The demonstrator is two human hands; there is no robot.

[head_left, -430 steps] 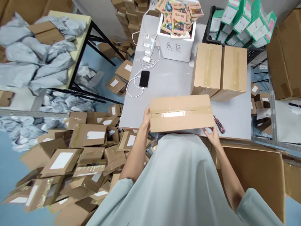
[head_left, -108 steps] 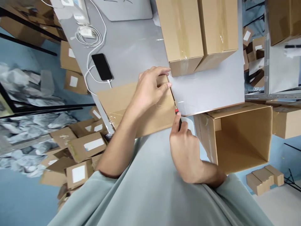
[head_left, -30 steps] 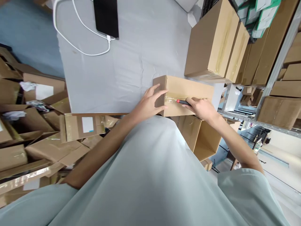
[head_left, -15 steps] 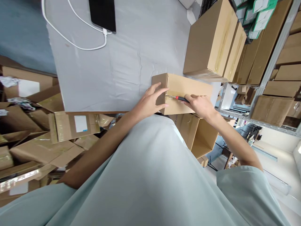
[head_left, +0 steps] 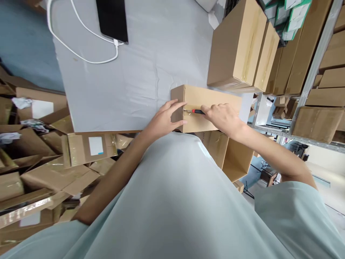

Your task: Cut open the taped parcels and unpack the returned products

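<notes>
A long taped cardboard box lies at the near edge of the grey table. My left hand presses flat against the box's left end, fingers spread over the corner. My right hand is closed round a red and black utility knife, whose tip rests on the tape seam along the top of the box, close to the left end.
Two tall sealed cartons stand behind the box. A black phone on a white cable lies at the far left of the table. An open carton sits below the table edge. Small labelled parcels are piled on the floor at left.
My right hand has drawn the knife leftward along the tape seam toward the box's left end. My left hand has stayed on that end.
</notes>
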